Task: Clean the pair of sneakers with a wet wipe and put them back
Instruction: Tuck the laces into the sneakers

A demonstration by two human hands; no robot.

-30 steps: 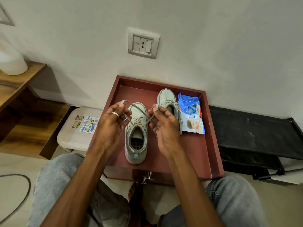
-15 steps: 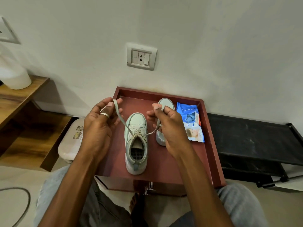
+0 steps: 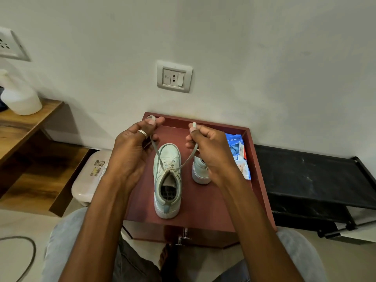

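As a seated person leans over a low maroon desk [image 3: 205,202] set against a pale wall [image 3: 264,68], both hands hold up the laces of a pale mint sneaker [image 3: 167,180], which stands upright in the middle of the rimmed top, toe to the wall and heel to the camera. The left hand [image 3: 132,151], a silver ring [image 3: 142,133] on one finger, pinches the end of the left lace [image 3: 155,151] between thumb and forefinger, the other fingers curled. The right hand [image 3: 209,151] pinches the right lace [image 3: 190,157] the same way, the lace tip showing above the fingertips. Both laces run taut from the top eyelets up and outward in a V, with the hands apart on either side of the shoe. The second sneaker [image 3: 200,171] stands just to the right on the same desk, mostly hidden behind the right hand, only its heel end showing. A blue-and-white pack of wet wipes [image 3: 238,153] lies flat beside it, near the desk's right rim; whether it is open cannot be told. A white switch-and-socket plate [image 3: 174,76] sits on the wall above. A black rack [image 3: 309,176] stands to the right, wooden shelving [image 3: 24,127] with a white container [image 3: 20,98] to the left, and a white stool [image 3: 89,176] bearing stickers sits between shelving and desk. Grey-trousered knees [image 3: 67,241], a bare foot [image 3: 168,259] and a dark cable [image 3: 30,251] on the floor fill the foreground
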